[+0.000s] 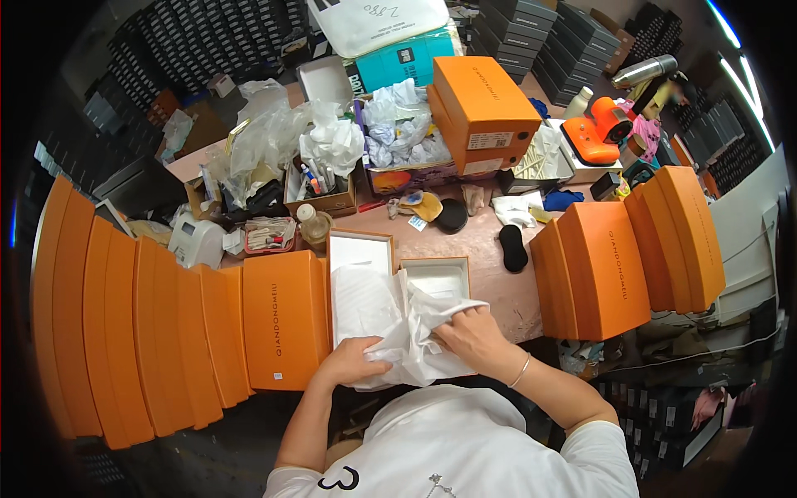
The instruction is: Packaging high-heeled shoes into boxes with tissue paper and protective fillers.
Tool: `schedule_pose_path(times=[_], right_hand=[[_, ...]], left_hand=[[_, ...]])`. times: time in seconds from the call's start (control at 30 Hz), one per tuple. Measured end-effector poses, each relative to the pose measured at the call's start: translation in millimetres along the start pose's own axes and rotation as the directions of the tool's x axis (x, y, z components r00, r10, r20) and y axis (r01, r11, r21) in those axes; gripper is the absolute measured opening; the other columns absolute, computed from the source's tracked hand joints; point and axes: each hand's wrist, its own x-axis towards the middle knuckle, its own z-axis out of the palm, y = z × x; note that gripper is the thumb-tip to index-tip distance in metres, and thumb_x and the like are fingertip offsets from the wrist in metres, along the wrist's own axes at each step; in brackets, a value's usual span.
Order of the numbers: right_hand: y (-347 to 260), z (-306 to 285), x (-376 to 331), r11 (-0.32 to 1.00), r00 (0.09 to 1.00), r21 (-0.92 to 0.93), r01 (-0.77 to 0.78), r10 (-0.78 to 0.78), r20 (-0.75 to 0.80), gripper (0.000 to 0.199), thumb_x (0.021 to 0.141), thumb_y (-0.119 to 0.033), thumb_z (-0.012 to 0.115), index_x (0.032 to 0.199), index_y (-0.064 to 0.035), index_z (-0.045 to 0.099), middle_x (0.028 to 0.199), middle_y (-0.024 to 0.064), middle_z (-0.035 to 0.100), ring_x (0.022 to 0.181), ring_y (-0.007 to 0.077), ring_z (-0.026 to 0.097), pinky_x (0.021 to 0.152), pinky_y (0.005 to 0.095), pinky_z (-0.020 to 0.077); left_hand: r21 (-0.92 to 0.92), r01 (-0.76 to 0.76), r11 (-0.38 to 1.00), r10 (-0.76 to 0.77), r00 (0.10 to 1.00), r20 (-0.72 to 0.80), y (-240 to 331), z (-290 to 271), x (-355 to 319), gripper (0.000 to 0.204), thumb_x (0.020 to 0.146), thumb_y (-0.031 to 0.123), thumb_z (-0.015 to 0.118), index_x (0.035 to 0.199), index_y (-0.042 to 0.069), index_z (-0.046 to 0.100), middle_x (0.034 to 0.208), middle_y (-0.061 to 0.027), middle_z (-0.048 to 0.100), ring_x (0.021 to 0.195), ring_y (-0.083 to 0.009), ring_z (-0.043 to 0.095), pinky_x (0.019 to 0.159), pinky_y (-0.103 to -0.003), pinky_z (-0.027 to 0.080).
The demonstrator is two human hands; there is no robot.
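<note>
In front of me is an open orange box (467,270) with a white inside. White tissue paper (407,353) spreads crumpled over its near part. My right hand (475,336), a bangle on its wrist, is closed on the right part of this paper, fingers curled in. My left hand (355,363) has the paper's left edge between thumb and fingers. Just left of the box lies a second orange-edged tray with a white inside (361,249), perhaps its lid, partly covered by white paper. What lies under the tissue is hidden.
Orange boxes (286,319) stand in a row to the left, more orange boxes (610,270) to the right. Behind are a glass bottle (314,224), a black round thing (451,217), a black oval thing (513,248), a carton of crumpled paper (407,178) and an orange device (594,137).
</note>
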Motion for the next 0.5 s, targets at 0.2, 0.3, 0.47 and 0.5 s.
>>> schedule_pose_path(times=[0.2, 0.3, 0.47, 0.5], right_hand=[[-20.8, 36.1, -13.1, 0.989, 0.976, 0.118, 0.090, -0.111, 0.189, 0.017, 0.080, -0.018, 0.058, 0.094, -0.0074, 0.060, 0.085, 0.0118, 0.064, 0.084, 0.0299, 0.063, 0.071, 0.0411, 0.0464], [2.3, 48.9, -19.2, 0.904, 0.990, 0.427, 0.011, -0.070, 0.122, 0.019, 0.077, -0.015, 0.062, 0.093, -0.0042, 0.060, 0.090, 0.0145, 0.065, 0.087, 0.0335, 0.063, 0.074, 0.0422, 0.0475], [18.2, 40.4, -26.8, 0.528, 0.997, 0.847, 0.066, 0.005, -0.080, 0.039, 0.079, -0.011, 0.065, 0.116, -0.0013, 0.058, 0.113, 0.0190, 0.062, 0.106, 0.0342, 0.059, 0.091, 0.0376, 0.0460], [22.6, 56.8, -27.7, 0.546, 0.992, 0.835, 0.066, 0.053, -0.113, 0.047, 0.082, -0.014, 0.065, 0.126, -0.0009, 0.052, 0.124, 0.0163, 0.059, 0.115, 0.0291, 0.056, 0.097, 0.0354, 0.0428]], left_hand=[[0.100, -0.003, 0.995, -0.022, 0.969, 0.246, 15.6, -3.9, 4.6, 0.047, 0.074, 0.026, 0.071, 0.111, -0.002, 0.065, 0.099, -0.0153, 0.068, 0.094, -0.0214, 0.064, 0.084, -0.027, 0.048], [-0.458, 0.067, 0.887, 0.061, 0.964, 0.260, -22.4, -12.2, 18.4, 0.053, 0.078, 0.030, 0.069, 0.122, 0.001, 0.060, 0.115, -0.0138, 0.064, 0.108, -0.0208, 0.059, 0.092, -0.026, 0.043], [-0.609, -0.226, 0.760, 0.294, 0.956, 0.012, -30.9, 33.7, 37.6, 0.073, 0.090, 0.042, 0.061, 0.147, 0.009, 0.029, 0.142, -0.0074, 0.041, 0.134, -0.0205, 0.035, 0.110, -0.038, 0.026], [-0.809, -0.140, 0.571, 0.263, 0.965, 0.019, -34.6, 46.2, 39.8, 0.062, 0.090, 0.038, 0.061, 0.139, 0.008, 0.038, 0.134, -0.0060, 0.048, 0.126, -0.0187, 0.042, 0.105, -0.035, 0.032]])
